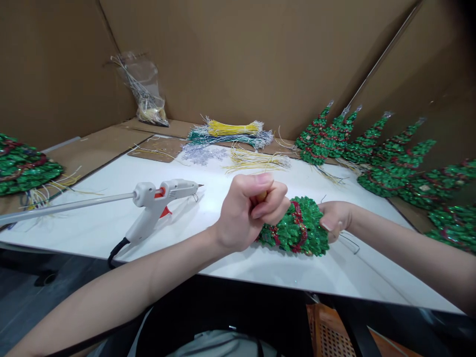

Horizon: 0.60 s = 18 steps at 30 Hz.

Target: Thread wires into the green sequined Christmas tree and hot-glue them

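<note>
A small green Christmas tree ornament (307, 223) with red garland lies on its side above the white board. At its wide base, my right hand (334, 220) is closed on it, thumb on the near side. My left hand (255, 210) forms a fist at the tree's narrow end. Between its fingers a brownish-yellow rounded end (261, 197) shows, perhaps a tool handle; the rest is hidden. The fist covers the tree's tip. Thin wires (351, 243) stick out beyond the base, near my right hand.
Left of centre, a white glue gun (148, 208) with a long glue stick rests on the white board (230, 270). Behind lie yellow wire bundles (235, 129) and silvery pieces (204, 154). Several finished trees (385, 168) stand right, another tree (28, 166) left. Cardboard walls (260, 59) enclose the back.
</note>
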Available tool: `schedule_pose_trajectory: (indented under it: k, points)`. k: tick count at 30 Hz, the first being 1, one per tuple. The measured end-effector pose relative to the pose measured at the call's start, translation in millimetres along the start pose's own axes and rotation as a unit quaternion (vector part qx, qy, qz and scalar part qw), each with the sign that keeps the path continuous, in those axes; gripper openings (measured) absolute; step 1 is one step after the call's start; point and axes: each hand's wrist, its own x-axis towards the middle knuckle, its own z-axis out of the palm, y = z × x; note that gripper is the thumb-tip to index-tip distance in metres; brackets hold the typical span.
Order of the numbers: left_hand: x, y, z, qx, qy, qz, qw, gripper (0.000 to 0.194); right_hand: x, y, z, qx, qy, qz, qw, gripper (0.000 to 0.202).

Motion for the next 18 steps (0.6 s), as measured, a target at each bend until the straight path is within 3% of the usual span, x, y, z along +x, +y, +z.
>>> schedule_pose_trajectory:
  k: [3,8,18]
  points:
    - [0.2,0.1,1.3,-0.004,-0.002,-0.001,1.000,0.066,1.8,-0.8,1.4,-0.014,0.020,0.002,1.000,0.058]
    - [1.0,0.1,0.7,0.000,-0.002,-0.001,1.000,0.067,4.7,-1.5,2.6,-0.014,-0.009,-0.017,1.000,0.058]
    - [-0.3,-0.5,-3.7,-0.009,-0.024,0.000,1.000,0.059,1.7,1.2,2.2,-0.054,0.049,0.005,0.997,0.062]
